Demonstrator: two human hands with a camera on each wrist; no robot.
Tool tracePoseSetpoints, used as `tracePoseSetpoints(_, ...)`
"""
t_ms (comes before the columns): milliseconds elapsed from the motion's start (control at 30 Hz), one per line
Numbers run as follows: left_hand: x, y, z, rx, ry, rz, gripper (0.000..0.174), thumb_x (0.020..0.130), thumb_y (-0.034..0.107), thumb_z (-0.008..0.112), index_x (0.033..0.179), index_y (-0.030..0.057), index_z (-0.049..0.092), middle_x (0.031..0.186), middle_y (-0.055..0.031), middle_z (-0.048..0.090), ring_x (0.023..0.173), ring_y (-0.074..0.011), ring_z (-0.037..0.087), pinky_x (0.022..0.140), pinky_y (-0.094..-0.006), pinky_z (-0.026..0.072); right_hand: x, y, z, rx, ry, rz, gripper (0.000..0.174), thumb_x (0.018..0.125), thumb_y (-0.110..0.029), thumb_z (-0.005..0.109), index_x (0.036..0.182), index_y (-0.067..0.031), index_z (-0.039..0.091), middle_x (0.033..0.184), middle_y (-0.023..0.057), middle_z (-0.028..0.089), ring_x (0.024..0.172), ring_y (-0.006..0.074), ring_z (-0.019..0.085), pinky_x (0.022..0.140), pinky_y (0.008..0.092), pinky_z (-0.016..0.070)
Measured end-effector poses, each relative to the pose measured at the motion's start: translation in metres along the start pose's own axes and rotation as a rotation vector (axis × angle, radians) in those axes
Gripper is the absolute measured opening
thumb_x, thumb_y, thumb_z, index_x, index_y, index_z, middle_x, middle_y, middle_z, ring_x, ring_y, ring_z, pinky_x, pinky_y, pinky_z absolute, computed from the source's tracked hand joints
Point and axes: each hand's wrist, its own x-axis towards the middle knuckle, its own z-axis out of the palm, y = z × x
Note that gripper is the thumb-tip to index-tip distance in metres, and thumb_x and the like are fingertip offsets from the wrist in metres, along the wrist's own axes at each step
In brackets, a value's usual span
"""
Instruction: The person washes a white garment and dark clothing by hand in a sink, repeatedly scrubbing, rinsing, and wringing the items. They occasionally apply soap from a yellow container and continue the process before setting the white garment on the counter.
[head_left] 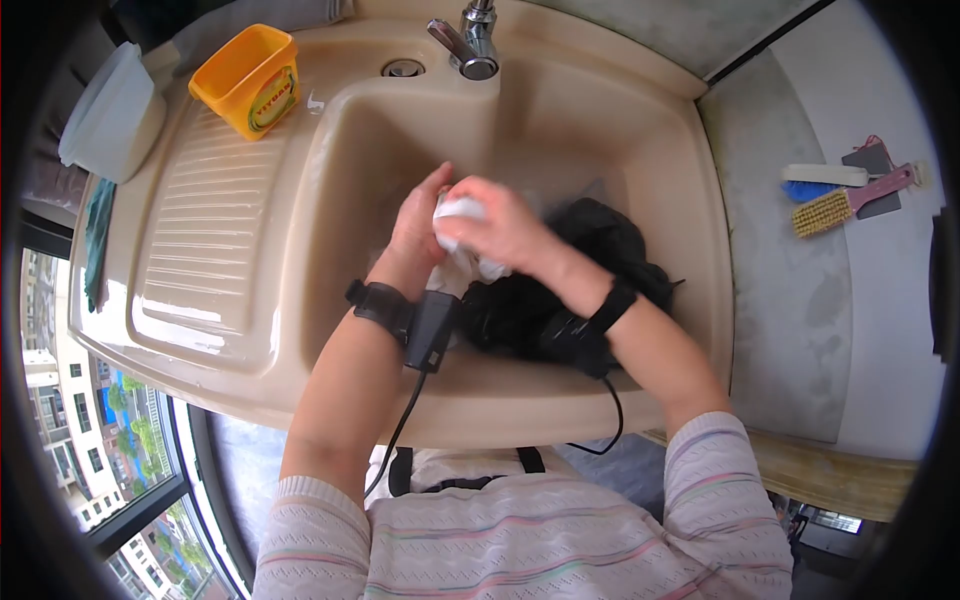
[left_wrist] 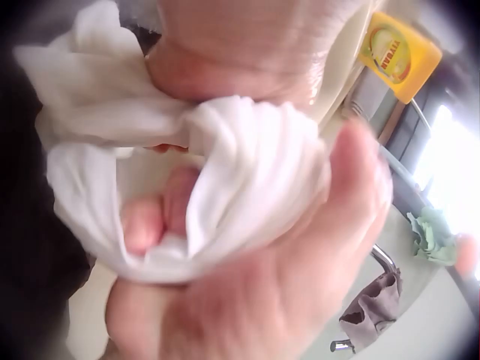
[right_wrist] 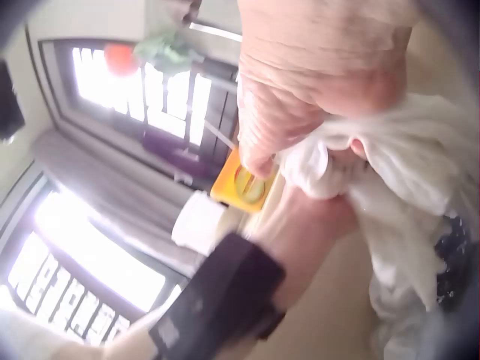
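Over the sink basin (head_left: 345,290), both hands grip a wet white cloth (head_left: 460,212) between them. My left hand (head_left: 415,225) has its thumb raised, and its other fingers curl around the cloth. From the other side, my right hand (head_left: 505,225) bends its fingers over the top of it. In the left wrist view the bunched fabric (left_wrist: 255,172) forms a loop, with fingertips showing through the gap. The rest of the cloth hangs down in the right wrist view. Dark wet fabric (head_left: 605,235) lies heaped in the basin below the right forearm.
A chrome faucet (head_left: 478,60) stands at the back of the sink. On the left are a ribbed drainboard (head_left: 200,250), a yellow tub (head_left: 240,80) and a white container (head_left: 115,120). Brushes (head_left: 825,213) lie on the right-hand ledge. Cables run from both wrist cameras.
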Motion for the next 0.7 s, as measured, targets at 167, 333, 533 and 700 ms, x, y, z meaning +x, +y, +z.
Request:
tracePoseSetpoints(167, 0.006, -0.024, -0.007, 0.078, -0.057, 0.299, 0.015, 0.083, 0.016, 0.048, 0.078, 0.0031, 0.054, 0.076, -0.0075, 0.057, 0.066, -0.0203, 0.056, 0.057, -0.0327, 0.0447, 0.018, 0.0, 0.011, -0.434, 0.178, 0.192, 0.021, 0.076, -0.022, 0.054, 0.079, -0.0007, 0.056, 0.073, 0.0215, 0.058, 0.071, 0.0392, 0.056, 0.062, 0.0395, 0.0455)
tracePoseSetpoints(333, -0.003, -0.023, 0.01, 0.143, 0.25, 0.175, 0.013, 0.083, 0.015, 0.046, 0.075, 0.0057, 0.052, 0.071, -0.0061, 0.053, 0.062, -0.021, 0.052, 0.05, -0.0362, 0.0413, 0.033, 0.023, -0.001, -0.529, 0.243, 0.294, 0.023, 0.076, -0.022, 0.049, 0.077, -0.0002, 0.057, 0.073, 0.0225, 0.057, 0.072, 0.04, 0.055, 0.064, 0.0441, 0.0445)
tracePoseSetpoints(533, 0.001, -0.016, 0.001, 0.124, 0.105, 0.237, 0.016, 0.082, 0.019, 0.05, 0.077, 0.0044, 0.055, 0.069, -0.0057, 0.052, 0.062, -0.0186, 0.051, 0.053, -0.0347, 0.0412, 0.02, 0.023, 0.007, -0.467, 0.231, 0.237, 0.02, 0.074, -0.021, 0.051, 0.073, -0.002, 0.056, 0.07, 0.0218, 0.057, 0.069, 0.0388, 0.055, 0.062, 0.0422, 0.0459)
tracePoseSetpoints(700, -0.015, -0.006, 0.027, 0.364, 0.149, 0.104, 0.02, 0.081, 0.02, 0.055, 0.085, 0.0004, 0.057, 0.075, -0.0068, 0.056, 0.063, -0.0177, 0.053, 0.056, -0.0321, 0.0441, 0.023, 0.063, -0.041, -0.353, 0.011, 0.455, 0.026, 0.076, -0.026, 0.057, 0.087, -0.0029, 0.058, 0.077, 0.0181, 0.061, 0.076, 0.0287, 0.06, 0.067, 0.0353, 0.0466)
